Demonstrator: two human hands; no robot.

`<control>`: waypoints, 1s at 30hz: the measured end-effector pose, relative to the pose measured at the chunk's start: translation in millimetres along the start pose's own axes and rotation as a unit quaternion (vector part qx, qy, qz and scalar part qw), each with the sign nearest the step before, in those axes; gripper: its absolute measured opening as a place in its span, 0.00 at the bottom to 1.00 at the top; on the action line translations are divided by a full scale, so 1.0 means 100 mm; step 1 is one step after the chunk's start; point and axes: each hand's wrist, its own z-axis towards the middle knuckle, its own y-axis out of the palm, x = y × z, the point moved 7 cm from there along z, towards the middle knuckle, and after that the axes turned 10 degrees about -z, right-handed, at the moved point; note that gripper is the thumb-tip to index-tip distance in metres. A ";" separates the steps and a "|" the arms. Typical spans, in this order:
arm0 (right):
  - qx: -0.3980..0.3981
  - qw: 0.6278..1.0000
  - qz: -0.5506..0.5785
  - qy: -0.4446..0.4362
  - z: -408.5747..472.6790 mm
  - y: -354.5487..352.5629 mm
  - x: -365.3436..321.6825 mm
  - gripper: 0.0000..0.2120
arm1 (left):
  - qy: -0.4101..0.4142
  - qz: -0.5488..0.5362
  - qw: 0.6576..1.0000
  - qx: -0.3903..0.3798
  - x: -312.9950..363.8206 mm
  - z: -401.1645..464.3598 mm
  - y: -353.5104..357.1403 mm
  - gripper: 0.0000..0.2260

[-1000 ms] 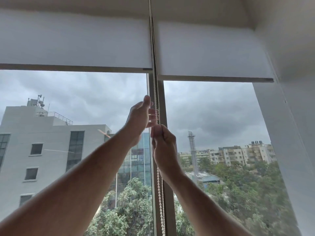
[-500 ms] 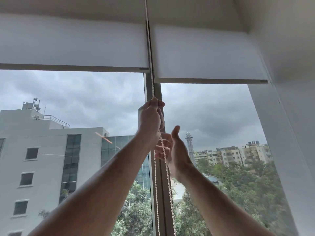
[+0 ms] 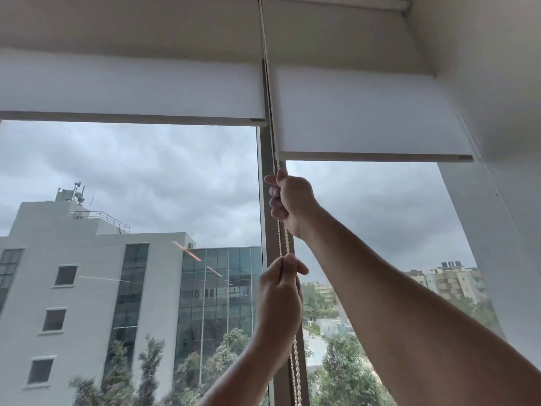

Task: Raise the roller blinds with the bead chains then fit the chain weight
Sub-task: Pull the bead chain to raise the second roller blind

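Two white roller blinds hang near the top of the window. The left blind (image 3: 131, 92) has its bottom bar higher than that of the right blind (image 3: 366, 118). A white bead chain (image 3: 283, 238) runs down along the grey mullion between them. My right hand (image 3: 288, 200) is closed on the chain just below the right blind's bar. Lower down, my left hand (image 3: 279, 297) pinches the same chain. The chain carries on below my left hand and leaves the frame. No chain weight is in view.
The grey window mullion (image 3: 268, 148) stands behind the chain. A white wall (image 3: 497, 112) closes the window recess on the right. Outside the glass are a grey building (image 3: 87, 288), trees and cloudy sky.
The hands have swapped heights: my left hand has come down the chain, and my right hand has gone up and closed on it near the right blind's bar. The camera has tilted up.
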 end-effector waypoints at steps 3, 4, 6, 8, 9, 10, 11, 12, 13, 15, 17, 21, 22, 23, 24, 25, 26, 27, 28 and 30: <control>0.058 0.997 -0.044 -0.016 -0.01 0.03 0.05 0.18 | 0.004 0.000 1.000 -0.008 -0.12 -0.05 -0.07 0.19; 0.069 0.996 -0.050 -0.033 -0.04 0.04 0.07 0.18 | -0.006 -0.016 1.000 -0.017 -0.17 -0.04 -0.10 0.18; 0.077 0.992 -0.067 -0.079 -0.12 0.04 0.08 0.14 | -0.034 -0.046 0.997 -0.057 -0.22 -0.03 -0.14 0.16; 0.084 0.985 -0.101 -0.116 -0.17 0.03 0.09 0.12 | -0.065 -0.049 0.991 -0.109 -0.25 -0.01 -0.20 0.16; 0.087 0.981 -0.118 -0.128 -0.18 0.04 0.10 0.12 | -0.074 -0.034 0.989 -0.121 -0.26 0.01 -0.24 0.17; 0.089 0.978 -0.128 -0.137 -0.20 0.04 0.12 0.12 | -0.082 -0.016 0.990 -0.117 -0.25 0.06 -0.30 0.18; 0.092 0.976 -0.133 -0.143 -0.23 0.03 0.15 0.12 | -0.096 -0.002 0.991 -0.095 -0.25 0.13 -0.36 0.21; 0.097 0.974 -0.141 -0.150 -0.25 0.02 0.18 0.13 | -0.114 0.012 0.991 -0.068 -0.24 0.21 -0.42 0.24; 0.102 0.971 -0.151 -0.157 -0.29 -0.01 0.20 0.13 | -0.130 0.028 0.990 -0.046 -0.21 0.30 -0.47 0.27; 0.108 0.966 -0.160 -0.169 -0.35 -0.07 0.28 0.13 | -0.133 0.046 0.990 -0.019 -0.07 0.47 -0.49 0.31; 0.102 0.968 -0.146 -0.175 -0.41 -0.11 0.38 0.13 | -0.099 0.032 0.995 -0.004 0.18 0.64 -0.43 0.28; 0.094 0.963 -0.143 -0.208 -0.51 -0.10 0.51 0.17 | -0.074 0.031 0.996 -0.025 0.61 0.92 -0.16 0.20; 0.100 0.960 -0.151 -0.215 -0.54 -0.10 0.54 0.19 | -0.079 0.023 0.996 -0.038 0.68 0.97 -0.06 0.18; 0.103 0.958 -0.154 -0.218 -0.55 -0.10 0.56 0.20 | -0.082 0.011 0.995 -0.047 0.75 1.02 0.03 0.16; 0.101 0.959 -0.150 -0.219 -0.56 -0.09 0.58 0.21 | -0.085 0.003 0.995 -0.048 0.82 1.06 0.12 0.14; 0.095 0.961 -0.142 -0.219 -0.58 -0.07 0.60 0.21 | -0.088 -0.002 0.995 -0.041 0.86 1.10 0.19 0.13; 0.090 0.963 -0.132 -0.218 -0.60 -0.05 0.61 0.20 | -0.091 -0.009 0.995 -0.030 0.89 1.13 0.24 0.13; 0.086 0.964 -0.125 -0.217 -0.62 -0.04 0.63 0.19 | -0.095 -0.019 0.995 -0.014 0.91 1.15 0.28 0.13; 0.083 0.965 -0.120 -0.216 -0.64 -0.03 0.65 0.17 | -0.100 -0.031 0.994 0.008 0.91 1.17 0.30 0.14; 0.075 0.967 -0.117 -0.212 -0.69 -0.04 0.69 0.17 | -0.073 -0.011 0.996 0.058 0.91 1.18 0.29 0.16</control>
